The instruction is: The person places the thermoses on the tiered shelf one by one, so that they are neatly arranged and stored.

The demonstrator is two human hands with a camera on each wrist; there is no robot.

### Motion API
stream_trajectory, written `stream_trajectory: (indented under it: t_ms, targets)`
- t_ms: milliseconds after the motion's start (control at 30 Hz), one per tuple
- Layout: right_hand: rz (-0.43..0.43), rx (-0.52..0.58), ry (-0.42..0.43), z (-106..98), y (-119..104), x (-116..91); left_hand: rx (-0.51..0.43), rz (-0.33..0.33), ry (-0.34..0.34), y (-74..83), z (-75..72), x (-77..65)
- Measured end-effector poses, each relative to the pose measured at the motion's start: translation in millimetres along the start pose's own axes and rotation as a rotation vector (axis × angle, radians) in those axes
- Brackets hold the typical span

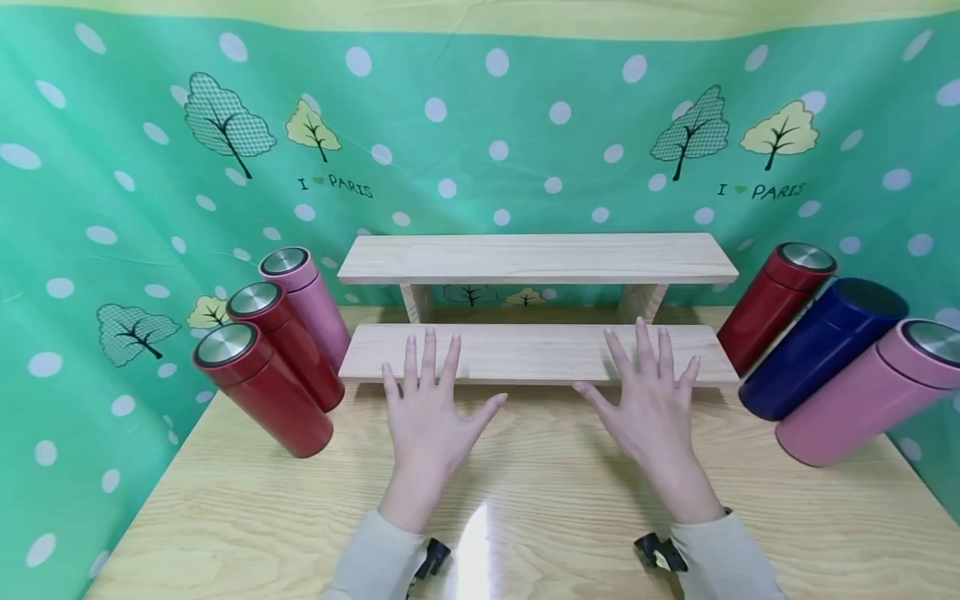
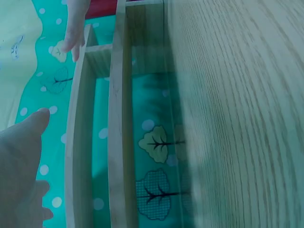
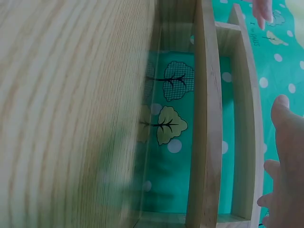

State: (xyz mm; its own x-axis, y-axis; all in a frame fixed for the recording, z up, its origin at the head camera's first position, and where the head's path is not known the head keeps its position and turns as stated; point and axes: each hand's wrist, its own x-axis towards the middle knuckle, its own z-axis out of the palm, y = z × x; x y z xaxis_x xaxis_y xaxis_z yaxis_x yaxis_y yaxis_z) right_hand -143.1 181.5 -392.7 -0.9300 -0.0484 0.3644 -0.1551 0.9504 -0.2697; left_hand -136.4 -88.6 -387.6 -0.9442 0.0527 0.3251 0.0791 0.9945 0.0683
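Note:
My left hand (image 1: pixel 429 421) is held out palm down with its fingers spread, in front of a two-tier wooden shelf (image 1: pixel 536 260). The right hand (image 1: pixel 651 412) mirrors it, fingers spread as well. Both hold nothing, and in the head view their fingertips overlap the lower board (image 1: pixel 536 350). Left of the shelf stand two red thermos bottles (image 1: pixel 273 396) and a pink one (image 1: pixel 318 304). To the right stand a red thermos bottle (image 1: pixel 772 304), a blue bottle (image 1: pixel 821 350) and a pink bottle (image 1: pixel 862 396). In the left wrist view the thumb (image 2: pixel 33 122) shows beside the shelf.
The light wooden table (image 1: pixel 555 500) runs under everything, with a bright glare streak at the front. Behind and at both sides hangs a green dotted cloth (image 1: pixel 465 108) printed with trees. Dark straps (image 1: pixel 432 557) are on both wrists.

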Motion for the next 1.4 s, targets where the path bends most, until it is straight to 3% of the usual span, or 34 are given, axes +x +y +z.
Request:
stream_trajectory:
  t_ms: [533, 967, 1400]
  targets:
    - [-0.005, 0.007, 0.036, -5, 3, 2, -0.113, -0.078, 0.014, -28.3, -0.4, 10.3]
    - [0.016, 0.013, 0.042, -12, 4, 1, -0.246, -0.133, 0.064, -56.2, -2.0, 15.9]
    - [0.009, 0.0, 0.046, -10, 1, 1, -0.372, -0.222, 0.083, -77.7, 5.1, 19.9]
